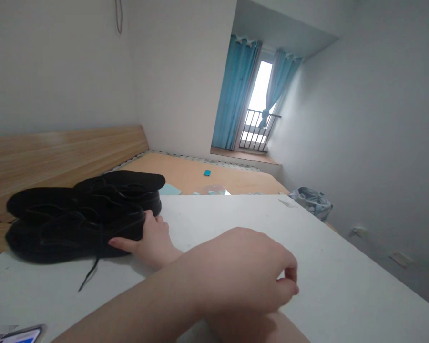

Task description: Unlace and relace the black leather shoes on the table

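Note:
My forearms cross over the white tabletop (329, 267), the left above the right. Low on the left, my right hand (155, 243) grips the end of the nearer black lace-up shoe (75, 233), thumb on its near side. One loose lace (89, 275) hangs from this shoe onto the table. Beside it, farther back, lies a second black shoe (153, 202); the two overlap in view. Flat black flaps or insoles stand out above both, and I cannot tell which. My left hand (250, 271) hovers to the right, fingers curled toward the thumb, with nothing visible between them.
A phone (25, 335) shows at the bottom left corner. Beyond the table are a tan bed surface (186, 166) with a small blue item (207, 173), and a wooden headboard (64, 147). A lined bin (311, 202) stands past the table's right edge, by the wall.

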Demonstrator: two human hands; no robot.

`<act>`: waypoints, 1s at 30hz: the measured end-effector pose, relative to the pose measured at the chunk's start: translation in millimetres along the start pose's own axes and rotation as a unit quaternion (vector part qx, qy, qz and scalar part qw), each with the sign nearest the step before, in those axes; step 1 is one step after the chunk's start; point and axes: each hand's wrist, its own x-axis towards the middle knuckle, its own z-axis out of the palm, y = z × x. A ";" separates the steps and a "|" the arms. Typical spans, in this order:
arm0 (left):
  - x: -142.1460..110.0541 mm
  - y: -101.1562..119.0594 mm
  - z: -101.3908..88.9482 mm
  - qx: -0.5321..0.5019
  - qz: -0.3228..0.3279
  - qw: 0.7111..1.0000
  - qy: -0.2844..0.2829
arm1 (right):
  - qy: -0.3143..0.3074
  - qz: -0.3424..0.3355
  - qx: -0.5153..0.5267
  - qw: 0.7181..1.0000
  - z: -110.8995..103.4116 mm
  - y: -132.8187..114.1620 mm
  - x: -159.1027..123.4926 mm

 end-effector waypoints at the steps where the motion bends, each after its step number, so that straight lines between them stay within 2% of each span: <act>1: 0.3 -0.8 1.1 -0.003 0.003 1.000 0.002 | 0.001 -0.001 0.000 1.000 4.1 -2.8 2.8; 6: -0.2 -2.3 3.3 -0.014 -0.005 1.000 -0.010 | 0.041 -0.027 0.004 0.999 19.0 -7.7 8.7; 11: -1.7 -3.2 2.6 -0.021 -0.015 1.000 -0.019 | 0.066 -0.070 0.022 0.995 22.3 -4.8 5.7; 16: 0.2 -3.4 4.6 -0.014 -0.014 1.000 -0.022 | 0.178 -0.056 0.053 0.981 18.2 5.5 19.7; 18: 1.5 -2.7 4.8 -0.015 -0.020 0.999 -0.025 | 0.199 -0.035 0.047 0.978 15.6 13.3 30.4; 20: 2.7 -1.4 3.9 -0.017 -0.028 0.999 -0.036 | 0.196 -0.029 0.044 0.979 13.2 21.9 42.0; 23: 3.9 0.2 2.0 -0.017 -0.036 0.997 -0.062 | 0.154 -0.051 0.037 0.986 10.4 32.5 58.9; 26: 4.5 0.0 1.6 -0.016 -0.037 0.997 -0.063 | 0.122 -0.064 0.028 0.990 8.7 38.5 72.0; 30: 4.5 -1.8 1.6 -0.012 -0.041 0.997 -0.064 | 0.116 -0.052 0.011 0.992 5.6 40.1 73.3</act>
